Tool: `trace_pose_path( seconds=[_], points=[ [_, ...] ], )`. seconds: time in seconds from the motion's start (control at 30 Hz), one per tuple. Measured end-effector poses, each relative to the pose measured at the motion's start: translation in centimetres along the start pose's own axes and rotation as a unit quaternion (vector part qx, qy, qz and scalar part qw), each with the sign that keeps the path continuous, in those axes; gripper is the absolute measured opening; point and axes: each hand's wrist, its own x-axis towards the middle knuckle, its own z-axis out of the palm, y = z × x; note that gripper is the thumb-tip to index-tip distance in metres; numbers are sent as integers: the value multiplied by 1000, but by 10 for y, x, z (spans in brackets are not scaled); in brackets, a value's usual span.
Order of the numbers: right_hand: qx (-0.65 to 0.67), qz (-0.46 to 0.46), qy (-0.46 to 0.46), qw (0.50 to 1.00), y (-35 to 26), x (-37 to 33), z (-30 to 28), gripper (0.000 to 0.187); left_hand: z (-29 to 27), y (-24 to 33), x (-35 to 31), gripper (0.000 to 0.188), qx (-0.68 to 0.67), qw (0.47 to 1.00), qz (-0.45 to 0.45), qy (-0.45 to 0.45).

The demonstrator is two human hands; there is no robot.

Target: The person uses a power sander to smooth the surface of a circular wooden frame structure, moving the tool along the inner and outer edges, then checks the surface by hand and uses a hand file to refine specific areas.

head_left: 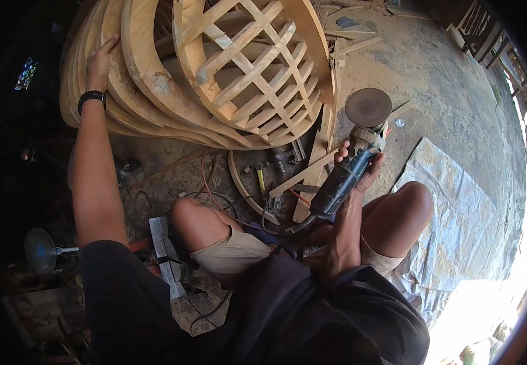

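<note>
Left hand: rests against a curved rib of the wooden frame, slightly bent; its fingers are partly hidden, so how tightly it closes I cannot tell.
Right hand: wrapped around the body of the grinder, fingertips showing on one side and thumb on the other.
Grinder disc: just beyond the right hand, round and brown, its broad face showing, apart from the frame.
Wooden frame: under the left hand and stretching to its right, with several curved ribs side by side.
Lattice panel: crossed slats within a round rim, well to the right of the left hand, ahead and left of the right hand.
Watch: dark, on the left wrist just behind that hand.
Yellow handle: left of the right hand, on the floor, probably a tool's.
Crumpled sheet: right of the right hand, pale and silvery, spread out.
</note>
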Motion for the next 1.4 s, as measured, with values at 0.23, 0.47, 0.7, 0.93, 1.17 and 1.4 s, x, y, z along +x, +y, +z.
trace_pose_path(
  seconds=[0.23, 0.47, 0.7, 0.93, 1.17, 1.4],
  points=[
    [21, -15, -19, 1000, -21, -3, 18, 89, 9, 14, -12, 41, -12, 998, -61, -29],
    [28, -30, -15, 999, -25, 0, 4, 85, 11, 10, -15, 40, 37, 999, 16, -29],
    [47, -34, -9, 998, -33, 1, -23, 76, 14, 0, -10, 52, 168, 983, 68, 29],
    [68, -36, -44, 996, -30, 1, -26, 72, 37, -7, -31, 54, 294, 874, 295, 250],
    [65, -42, -22, 997, -30, 1, -34, 70, 96, 44, -100, 23, 402, 767, 499, -43],
    [47, -51, -23, 997, -25, 1, -29, 69, 105, 49, -68, 16, 359, 776, 513, -76]
  ],
)
